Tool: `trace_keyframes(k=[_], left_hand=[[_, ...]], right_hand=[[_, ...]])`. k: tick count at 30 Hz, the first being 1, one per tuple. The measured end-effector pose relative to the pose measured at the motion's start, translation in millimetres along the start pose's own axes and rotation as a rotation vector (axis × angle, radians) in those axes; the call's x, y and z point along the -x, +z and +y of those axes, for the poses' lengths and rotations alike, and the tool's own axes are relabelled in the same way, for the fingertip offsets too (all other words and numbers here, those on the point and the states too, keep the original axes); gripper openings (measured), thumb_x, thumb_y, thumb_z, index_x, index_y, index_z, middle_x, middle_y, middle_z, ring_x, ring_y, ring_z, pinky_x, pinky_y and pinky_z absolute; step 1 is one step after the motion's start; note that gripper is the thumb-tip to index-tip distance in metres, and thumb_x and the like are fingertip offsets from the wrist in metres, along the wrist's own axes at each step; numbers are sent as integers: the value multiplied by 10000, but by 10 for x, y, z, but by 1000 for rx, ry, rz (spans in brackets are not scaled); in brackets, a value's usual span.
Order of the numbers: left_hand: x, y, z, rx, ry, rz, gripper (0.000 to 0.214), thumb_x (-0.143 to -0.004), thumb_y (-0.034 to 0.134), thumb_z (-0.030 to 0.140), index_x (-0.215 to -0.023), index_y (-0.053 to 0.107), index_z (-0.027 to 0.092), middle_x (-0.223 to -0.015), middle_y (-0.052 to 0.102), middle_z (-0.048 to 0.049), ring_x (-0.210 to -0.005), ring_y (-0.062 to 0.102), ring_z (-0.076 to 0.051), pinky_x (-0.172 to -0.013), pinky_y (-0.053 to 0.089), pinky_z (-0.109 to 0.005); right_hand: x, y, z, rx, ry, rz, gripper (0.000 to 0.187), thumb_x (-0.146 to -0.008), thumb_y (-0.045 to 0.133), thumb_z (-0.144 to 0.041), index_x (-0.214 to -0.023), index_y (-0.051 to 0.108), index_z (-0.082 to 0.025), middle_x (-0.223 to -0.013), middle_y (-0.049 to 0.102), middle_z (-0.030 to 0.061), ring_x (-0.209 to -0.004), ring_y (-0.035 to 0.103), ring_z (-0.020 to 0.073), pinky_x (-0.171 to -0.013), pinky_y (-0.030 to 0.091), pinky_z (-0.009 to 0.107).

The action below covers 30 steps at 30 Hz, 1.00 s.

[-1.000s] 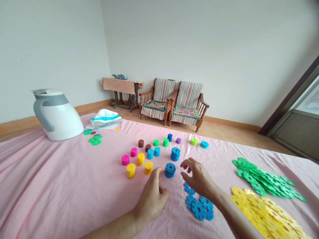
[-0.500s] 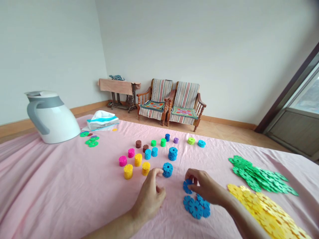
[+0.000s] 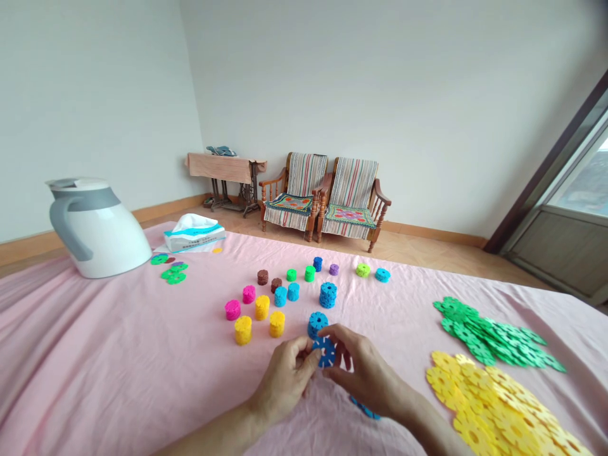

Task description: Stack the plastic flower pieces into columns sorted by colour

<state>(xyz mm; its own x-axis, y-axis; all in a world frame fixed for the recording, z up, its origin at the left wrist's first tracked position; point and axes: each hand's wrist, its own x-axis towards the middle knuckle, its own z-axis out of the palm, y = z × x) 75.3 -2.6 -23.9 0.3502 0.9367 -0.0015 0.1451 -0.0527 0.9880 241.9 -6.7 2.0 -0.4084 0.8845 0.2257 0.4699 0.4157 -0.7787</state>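
A blue notched snowflake disc (image 3: 325, 352) is held up on edge between my two hands. The thumb and fingers of my left hand (image 3: 287, 373) pinch its left side. On its right edge rest the fingers of my right hand (image 3: 363, 367), curled round it. Just behind the disc stands a stack of blue discs (image 3: 318, 323), its lower part hidden. Beneath my right hand, a few loose blue discs (image 3: 365, 407) lie mostly covered by the hand.
Short stacks of yellow discs (image 3: 243, 330), pink discs (image 3: 232, 310) and other colours stand mid-table. Spread piles of green discs (image 3: 494, 332) and yellow discs (image 3: 503, 405) lie at the right. A white jug (image 3: 107, 237) and tissue pack (image 3: 194, 234) stand at the left.
My right hand has carried a blue disc leftward from the loose pile to my left hand. My left fingers have closed on its edge.
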Motion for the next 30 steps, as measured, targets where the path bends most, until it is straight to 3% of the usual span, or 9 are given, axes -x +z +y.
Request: trace_keyframes(k=[2,6,11,13,20,30], left_hand=[[-3,-4,13,38,-8,0,387,-811,500,523,-756,521,141,-544,443,53,-388,383,-63,-364,304,-178],[-10,-5,15,84,-53,52,435,-803,473,576,-720,497,149,-546,452,52,-359,384,-53,-334,282,-165],[-20,-13,-32,87,-102,121,455,-804,437,606,-784,505,157,-564,449,58,-346,388,-48,-302,260,-148],[-23,-18,-48,89,-105,130,448,-801,442,605,-777,493,161,-563,449,60,-346,389,-47,-298,258,-143],[-28,-25,-67,81,-94,122,431,-811,432,595,-759,467,168,-573,458,60,-341,398,-47,-284,252,-136],[-19,-28,-38,50,-97,109,439,-798,433,609,-718,439,177,-568,460,61,-337,406,-53,-282,261,-143]], right_hand=[[17,28,-11,26,-33,19,429,-696,590,-72,-1084,516,-239,-926,580,-11,-678,531,85,-634,435,216],[-26,41,-12,73,-50,48,363,-723,591,-117,-1060,523,-235,-908,572,-4,-666,532,92,-638,449,236],[-256,7,96,180,24,265,299,-706,642,-217,-991,555,-208,-889,557,23,-705,545,130,-652,463,281],[-355,13,164,199,50,295,303,-687,666,-247,-969,569,-199,-902,552,35,-729,554,143,-678,474,299],[-514,77,284,227,78,265,295,-660,681,-267,-932,599,-187,-907,567,48,-733,570,151,-695,492,308],[-469,6,282,271,62,250,335,-696,656,-309,-1000,591,-187,-941,574,59,-722,577,147,-680,482,309]])
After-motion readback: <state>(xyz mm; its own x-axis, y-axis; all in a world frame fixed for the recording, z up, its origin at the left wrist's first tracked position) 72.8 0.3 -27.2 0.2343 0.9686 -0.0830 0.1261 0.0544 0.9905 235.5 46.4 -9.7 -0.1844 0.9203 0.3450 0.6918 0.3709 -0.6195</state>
